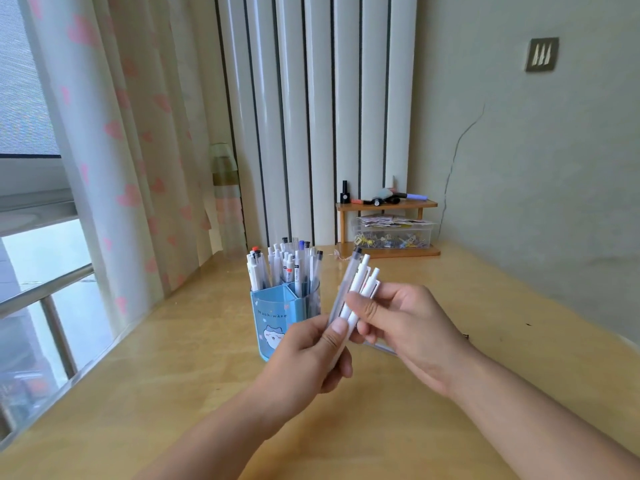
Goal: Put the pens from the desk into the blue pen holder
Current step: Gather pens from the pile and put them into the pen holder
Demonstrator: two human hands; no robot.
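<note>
Hands meet mid-desk: left hand (311, 355) and right hand (408, 327) both pinch a bundle of white pens (356, 289), tips slanting toward one o'clock. Blue pen holder (273, 320), packed with pens, stands just at ten o'clock of the bundle.

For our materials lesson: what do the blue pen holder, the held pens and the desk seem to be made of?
Blue pen holder: likely plastic, smooth, with a printed cartoon and a see-through section showing the pens inside.
Pens, gripped by the left hand and right hand: probably matte white and frosted plastic.
Desk: wood-look, glossy, reflecting window light; possibly laminate.
</note>
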